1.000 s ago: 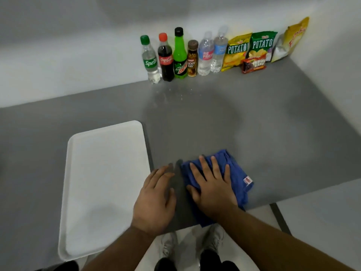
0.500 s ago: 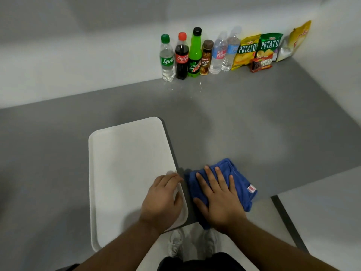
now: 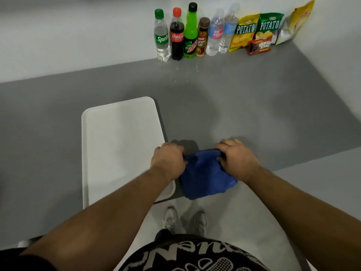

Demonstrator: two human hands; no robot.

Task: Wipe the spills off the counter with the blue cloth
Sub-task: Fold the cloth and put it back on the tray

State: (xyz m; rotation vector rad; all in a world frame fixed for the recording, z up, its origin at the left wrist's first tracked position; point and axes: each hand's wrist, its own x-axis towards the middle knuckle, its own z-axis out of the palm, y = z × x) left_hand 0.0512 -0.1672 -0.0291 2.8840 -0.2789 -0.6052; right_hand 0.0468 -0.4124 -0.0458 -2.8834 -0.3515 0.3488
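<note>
The blue cloth hangs at the front edge of the grey counter, its lower part drooping past the edge. My left hand grips its upper left corner and my right hand grips its upper right corner. Small pale droplets of spill dot the counter far ahead, just in front of the bottles.
A white tray lies left of the cloth, my left forearm crossing its near corner. Several drink bottles and chip bags line the back wall. A side wall bounds the counter at right.
Both hands were lying flat, the right one on the cloth. They now pinch the cloth's upper corners and have lifted it off the counter at the front edge.
</note>
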